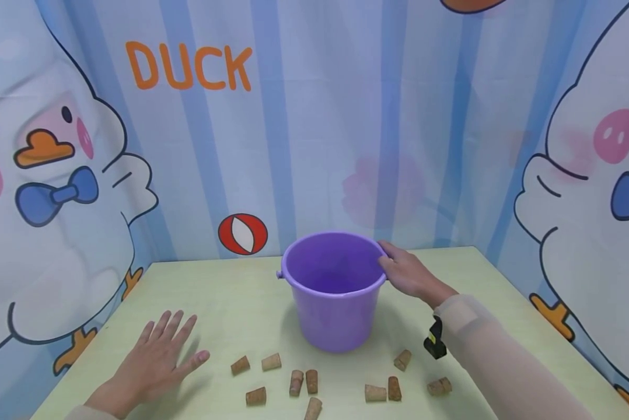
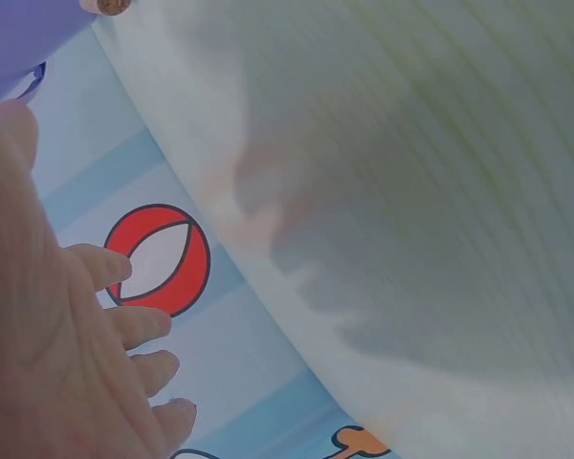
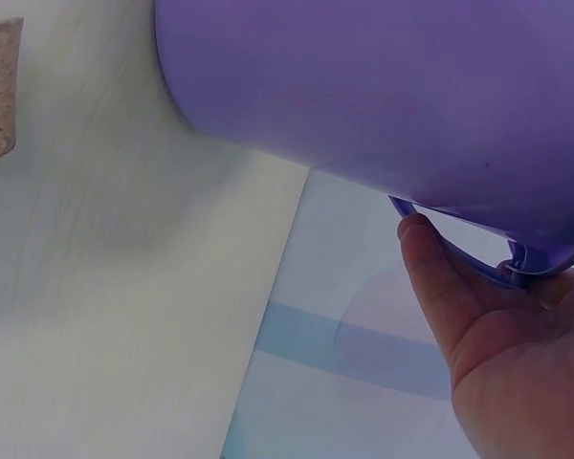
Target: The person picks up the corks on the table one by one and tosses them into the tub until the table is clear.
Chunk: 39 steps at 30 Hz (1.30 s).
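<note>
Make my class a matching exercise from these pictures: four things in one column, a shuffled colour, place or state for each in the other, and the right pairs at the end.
Things
1. bucket
2. left hand
3. corks
4. right hand

Colour, place or state
A. holding onto the bucket
B. scattered over the table
C. purple all over
D. fingers spread, holding nothing

Right pairs
1-C, 2-D, 3-B, 4-A
</note>
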Each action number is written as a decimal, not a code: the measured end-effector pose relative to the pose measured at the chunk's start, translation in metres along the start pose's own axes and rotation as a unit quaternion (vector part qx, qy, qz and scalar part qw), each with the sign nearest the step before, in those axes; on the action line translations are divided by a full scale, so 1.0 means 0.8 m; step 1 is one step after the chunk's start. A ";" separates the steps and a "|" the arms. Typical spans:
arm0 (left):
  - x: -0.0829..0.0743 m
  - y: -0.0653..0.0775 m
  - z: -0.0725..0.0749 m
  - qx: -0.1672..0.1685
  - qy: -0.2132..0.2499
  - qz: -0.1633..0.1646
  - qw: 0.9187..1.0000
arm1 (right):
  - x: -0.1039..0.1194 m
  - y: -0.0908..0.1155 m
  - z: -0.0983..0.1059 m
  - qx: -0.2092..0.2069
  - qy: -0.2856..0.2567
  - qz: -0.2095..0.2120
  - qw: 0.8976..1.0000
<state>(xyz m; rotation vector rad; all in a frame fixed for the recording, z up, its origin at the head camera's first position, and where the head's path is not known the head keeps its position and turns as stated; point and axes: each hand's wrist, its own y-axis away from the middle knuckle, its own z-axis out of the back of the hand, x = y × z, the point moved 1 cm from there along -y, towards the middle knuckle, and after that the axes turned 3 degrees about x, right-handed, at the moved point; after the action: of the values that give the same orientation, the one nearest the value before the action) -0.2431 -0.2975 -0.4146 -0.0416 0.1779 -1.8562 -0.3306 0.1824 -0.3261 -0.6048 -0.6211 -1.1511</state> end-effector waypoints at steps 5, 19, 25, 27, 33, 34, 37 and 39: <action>-0.003 0.001 0.000 -0.005 0.003 -0.005 1.000 | 0.000 -0.001 0.000 -0.003 0.003 -0.001 1.000; -0.012 0.001 -0.006 0.011 0.016 -0.003 1.000 | 0.001 -0.001 -0.002 -0.007 -0.001 -0.001 1.000; -0.018 0.004 -0.004 0.004 0.022 -0.011 1.000 | 0.001 -0.002 -0.002 -0.008 -0.003 0.004 1.000; -0.022 0.004 -0.004 0.006 0.023 -0.013 1.000 | 0.001 -0.003 -0.002 -0.008 -0.002 0.004 1.000; -0.028 0.004 -0.002 0.006 0.034 -0.019 0.999 | 0.000 -0.003 -0.003 -0.011 -0.006 0.004 1.000; -0.029 0.005 -0.002 0.005 0.036 -0.020 0.999 | -0.001 -0.003 -0.003 -0.012 -0.007 0.005 1.000; -0.032 0.003 -0.002 0.003 0.039 -0.024 0.999 | -0.001 -0.002 -0.003 -0.017 -0.005 0.008 1.000; -0.034 0.003 -0.002 0.005 0.041 -0.026 0.999 | -0.001 -0.002 -0.003 -0.020 -0.004 0.012 1.000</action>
<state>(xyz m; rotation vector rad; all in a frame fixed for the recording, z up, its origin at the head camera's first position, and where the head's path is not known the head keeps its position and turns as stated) -0.2333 -0.2723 -0.4149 0.0365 0.2272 -1.9124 -0.3318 0.1805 -0.3283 -0.6488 -0.5972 -1.1421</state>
